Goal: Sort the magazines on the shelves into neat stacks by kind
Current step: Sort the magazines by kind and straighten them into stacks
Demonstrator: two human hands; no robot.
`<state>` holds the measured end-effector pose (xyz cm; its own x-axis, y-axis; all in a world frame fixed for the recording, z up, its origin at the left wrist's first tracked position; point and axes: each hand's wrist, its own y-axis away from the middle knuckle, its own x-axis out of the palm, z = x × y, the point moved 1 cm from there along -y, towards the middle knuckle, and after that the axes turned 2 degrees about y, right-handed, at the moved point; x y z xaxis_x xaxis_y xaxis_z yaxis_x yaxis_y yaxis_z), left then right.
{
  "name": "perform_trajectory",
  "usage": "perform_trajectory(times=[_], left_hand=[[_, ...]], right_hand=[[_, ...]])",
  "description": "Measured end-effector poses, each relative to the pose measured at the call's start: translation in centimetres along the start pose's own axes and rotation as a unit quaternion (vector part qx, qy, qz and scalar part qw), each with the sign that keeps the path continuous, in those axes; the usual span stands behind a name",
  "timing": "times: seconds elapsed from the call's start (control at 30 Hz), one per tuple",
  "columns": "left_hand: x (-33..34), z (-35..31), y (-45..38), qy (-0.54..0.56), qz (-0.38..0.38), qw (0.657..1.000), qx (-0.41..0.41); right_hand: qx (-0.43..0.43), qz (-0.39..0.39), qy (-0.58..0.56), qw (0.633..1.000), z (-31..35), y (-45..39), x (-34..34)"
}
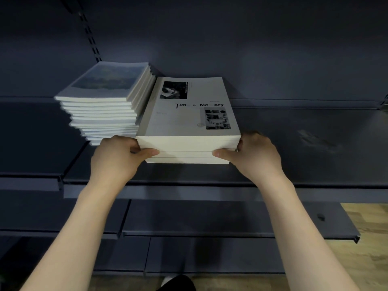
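**Both hands clasped the stack of grey-covered magazines on the shelf**

The left hand point(117, 153) gripped the near left corner of the right-hand stack point(189, 148), its thumb laid across the front page edges and its fingers curled round the side. The right hand point(255, 153) held the opposite near corner in the same way, thumb pointing inward along the page edges, fingers wrapped round the right side. The two thumbs lay on the front of the stack, well apart from each other.

That stack rested on the dark shelf point(294, 143), set back from the shelf's front lip. Its top magazine point(189, 114) had a pale grey cover with two black-and-white photographs and a partly legible black title. The lowest copies sat slightly inset from those above.

Just beside it, to the left, stood a taller stack point(105, 114) of thinner magazines whose top cover bore a bluish landscape picture. Its copies were unevenly aligned, edges stepping in and out, and its right side touched or nearly touched the gripped stack.

Lower shelves point(189, 217) ran beneath, and wooden floor point(369, 238) showed at the lower right.
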<state>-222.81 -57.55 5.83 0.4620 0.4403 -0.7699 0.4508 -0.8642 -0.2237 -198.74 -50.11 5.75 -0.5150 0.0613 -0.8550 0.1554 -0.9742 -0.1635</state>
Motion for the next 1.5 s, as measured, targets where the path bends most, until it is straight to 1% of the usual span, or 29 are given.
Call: perform_trajectory(times=[0.07, 0.1, 0.2, 0.37, 0.6, 0.77, 0.83, 0.93, 1.07, 1.17, 1.27, 1.4, 1.5], left_hand=[[0.0, 0.0, 0.2, 0.07, -0.011, 0.997, -0.012], [0.1, 0.0, 0.2, 0.083, -0.011, 0.996, -0.017], [0.4, -0.1, 0.3, 0.086, 0.001, 0.996, -0.02], [1.0, 0.3, 0.4, 0.079, 0.002, 0.997, -0.014], [1.1, 0.6, 0.5, 0.095, -0.016, 0.995, 0.027], [1.3, 0.5, 1.0, 0.08, -0.044, 0.995, 0.03], [1.2, 0.6, 0.8, 0.069, -0.039, 0.996, 0.029], [0.6, 0.5, 0.1, 0.044, -0.011, 0.999, 0.023], [0.1, 0.4, -0.4, 0.044, 0.017, 0.999, 0.016], [0.0, 0.3, -0.6, 0.038, 0.03, 0.999, 0.023], [0.2, 0.5, -0.3, 0.052, 0.02, 0.998, 0.034], [1.2, 1.2, 0.5, 0.122, -0.007, 0.992, 0.024], [1.6, 1.5, 0.5, 0.127, -0.005, 0.992, 0.013]], right_hand=[[0.004, 0.008, 0.012, 1.0, -0.1, 0.0, 0.0], [0.007, 0.014, 0.017, 1.0, -0.2, -0.2, 0.1], [0.012, 0.031, 0.025, 0.999, -0.4, -0.4, 0.2], [-0.014, 0.058, 0.001, 0.998, -1.3, -0.4, 0.2], [-0.041, 0.006, 0.041, 0.998, -1.1, 0.2, 0.3], [-0.047, -0.028, 0.053, 0.997, -1.1, 0.5, 0.5], [-0.047, -0.037, 0.055, 0.997, -1.0, 0.6, 0.5], [-0.043, -0.057, 0.043, 0.997, -0.9, 0.9, 0.7], [-0.035, -0.075, 0.042, 0.996, -0.9, 1.3, 1.0], [-0.034, -0.078, 0.056, 0.995, -1.0, 1.1, 1.2], [-0.035, -0.077, 0.048, 0.995, -0.9, 1.1, 1.4], [-0.02, -0.054, 0.02, 0.998, -0.8, 1.2, 1.1], [-0.015, -0.024, 0.012, 1.0, -0.9, 1.0, 1.0]])
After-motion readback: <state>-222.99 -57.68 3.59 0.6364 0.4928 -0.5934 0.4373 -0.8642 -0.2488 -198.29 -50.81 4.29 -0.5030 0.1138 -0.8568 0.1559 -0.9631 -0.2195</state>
